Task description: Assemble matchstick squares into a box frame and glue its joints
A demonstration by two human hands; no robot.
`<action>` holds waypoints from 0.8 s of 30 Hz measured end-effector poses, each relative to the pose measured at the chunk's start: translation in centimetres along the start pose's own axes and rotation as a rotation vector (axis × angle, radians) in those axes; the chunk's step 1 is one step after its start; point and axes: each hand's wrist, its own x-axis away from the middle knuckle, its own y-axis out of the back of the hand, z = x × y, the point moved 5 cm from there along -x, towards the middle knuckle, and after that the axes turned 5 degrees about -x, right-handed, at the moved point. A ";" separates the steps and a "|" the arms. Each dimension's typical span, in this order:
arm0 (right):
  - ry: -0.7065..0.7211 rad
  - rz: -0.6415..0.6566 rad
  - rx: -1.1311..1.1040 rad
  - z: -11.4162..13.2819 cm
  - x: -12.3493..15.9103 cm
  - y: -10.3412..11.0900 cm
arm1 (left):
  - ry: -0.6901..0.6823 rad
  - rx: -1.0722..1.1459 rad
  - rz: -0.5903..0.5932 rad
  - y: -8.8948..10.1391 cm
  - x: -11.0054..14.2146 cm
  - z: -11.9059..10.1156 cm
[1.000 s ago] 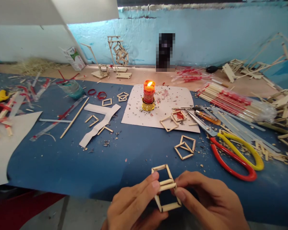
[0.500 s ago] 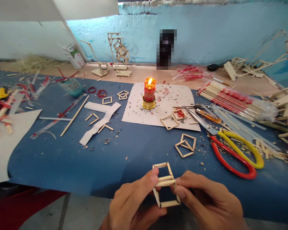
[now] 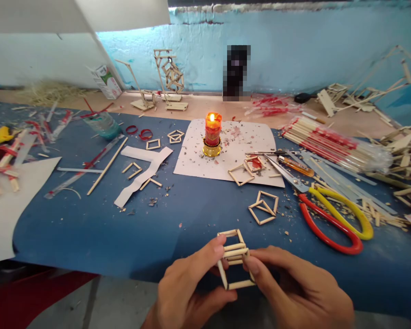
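Observation:
Both hands hold a small frame of thin wooden sticks (image 3: 233, 256), two joined squares, over the near edge of the blue table (image 3: 123, 228). My left hand (image 3: 188, 288) pinches its left side with thumb and forefinger. My right hand (image 3: 294, 292) pinches the right side at the middle bars. A lit red candle (image 3: 213, 132) on a gold base stands on a white sheet (image 3: 236, 155) straight ahead. Another stick frame (image 3: 264, 208) lies flat just beyond the hands.
Red- and yellow-handled cutters (image 3: 335, 219) lie to the right, by an orange-handled knife (image 3: 296, 167) and a wrapped bundle of sticks (image 3: 329, 144). Loose stick squares, paper strips (image 3: 140, 176), red rings and a cup (image 3: 102, 124) lie left. Stick models (image 3: 169, 77) stand by the blue wall.
The two squares have folded closer together between my fingers, and the upper one now looks shorter. The hands stayed in place near the table edge.

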 end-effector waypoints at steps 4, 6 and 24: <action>0.008 -0.117 0.033 0.3 0.5 0.2 | 0.045 0.043 -0.013 -0.2 0.0 0.0; -0.016 -0.107 -0.003 0.2 0.6 0.0 | 0.046 0.029 -0.008 -0.2 -0.1 -0.2; -0.053 -0.013 -0.207 -1.3 1.7 -0.4 | 0.029 0.067 0.018 0.2 -0.4 -0.2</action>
